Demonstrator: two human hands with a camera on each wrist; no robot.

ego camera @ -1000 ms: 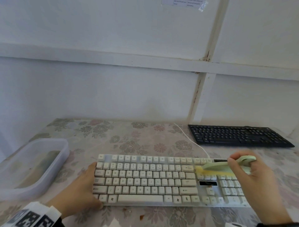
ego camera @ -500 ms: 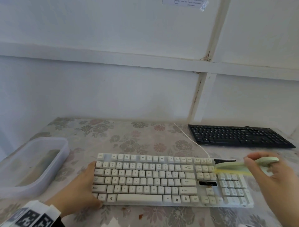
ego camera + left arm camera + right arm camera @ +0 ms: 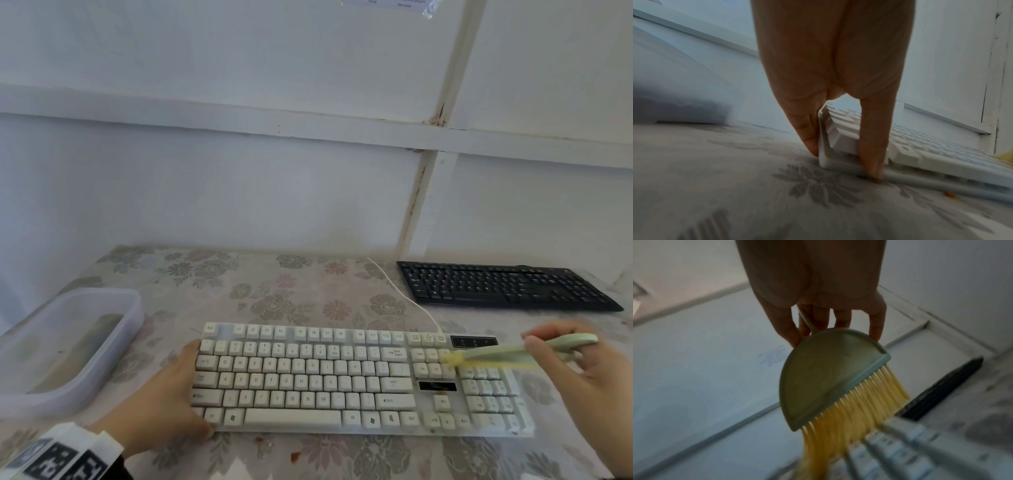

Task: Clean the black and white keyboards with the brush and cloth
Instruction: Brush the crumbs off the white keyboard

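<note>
Gripping brush (image 3: 493,354), bracing white keyboard (image 3: 308,377).

White keyboard (image 3: 308,377) flat on the flowery table (image 3: 274,284), close to the near edge, keys up. Black keyboard (image 3: 503,286) further back on the right, well apart, also flat. Pale green brush (image 3: 493,354), yellow bristles, tilted, bristle tips on the white one's right-hand keys.

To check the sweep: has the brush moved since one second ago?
Yes. The brush shifted right along the white keyboard, toward its number pad.
</note>
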